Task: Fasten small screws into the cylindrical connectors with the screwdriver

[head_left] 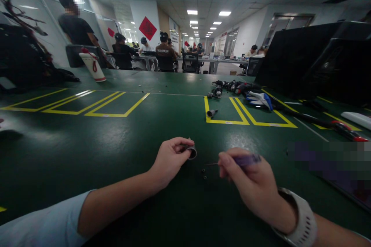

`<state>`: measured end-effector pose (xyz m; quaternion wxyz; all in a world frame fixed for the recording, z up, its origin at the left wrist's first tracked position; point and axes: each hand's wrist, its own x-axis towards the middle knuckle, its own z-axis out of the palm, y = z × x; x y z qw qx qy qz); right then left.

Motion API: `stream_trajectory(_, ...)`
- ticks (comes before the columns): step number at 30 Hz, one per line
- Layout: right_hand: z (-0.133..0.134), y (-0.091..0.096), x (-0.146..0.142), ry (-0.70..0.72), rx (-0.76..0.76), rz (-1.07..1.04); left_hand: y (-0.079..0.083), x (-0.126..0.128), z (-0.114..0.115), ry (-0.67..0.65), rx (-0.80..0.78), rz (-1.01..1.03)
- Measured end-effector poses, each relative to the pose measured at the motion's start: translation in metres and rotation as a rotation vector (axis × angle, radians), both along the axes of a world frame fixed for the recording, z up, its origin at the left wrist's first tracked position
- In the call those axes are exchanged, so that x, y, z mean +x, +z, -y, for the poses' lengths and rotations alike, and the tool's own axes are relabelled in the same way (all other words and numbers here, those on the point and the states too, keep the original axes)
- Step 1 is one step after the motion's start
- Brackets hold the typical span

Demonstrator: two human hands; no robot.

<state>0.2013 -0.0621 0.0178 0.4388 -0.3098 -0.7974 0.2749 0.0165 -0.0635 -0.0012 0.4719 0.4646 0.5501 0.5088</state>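
Observation:
Between the thumb and fingers of my left hand [171, 159] is a grey metal cup-shaped part [193, 153], its round opening turned toward me and to the right. My right hand [252, 181] grips a screwdriver [245, 160] with a purple handle, slightly blurred. The thin shaft points left, toward the metal part, and its tip is apart from it. Below the tip, two small dark ring-like pieces [204, 173] lie on the green table [130, 208].
A similar grey part [211, 113] lies inside a yellow taped outline farther off. Behind it are a heap of dark cabled parts [228, 87] and blue-white gloves [259, 100]. A white cup [94, 67] stands back left; a black box [313, 58] stands right. People sit beyond.

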Motion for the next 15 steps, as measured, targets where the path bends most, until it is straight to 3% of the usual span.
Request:
stream_trajectory(3,-0.011,-0.002,0.002,-0.007,-0.294,0.03,0.003,-0.003,-0.002,0.002,-0.046,0.004)
stream_trajectory(5,-0.016,-0.005,0.002,0.022,-0.379,0.07,0.006,-0.004,-0.002,0.006,-0.059,0.026)
stream_trajectory(15,-0.017,-0.01,0.0,0.042,-0.395,0.134,0.001,-0.008,-0.005,-0.025,-0.087,0.12)
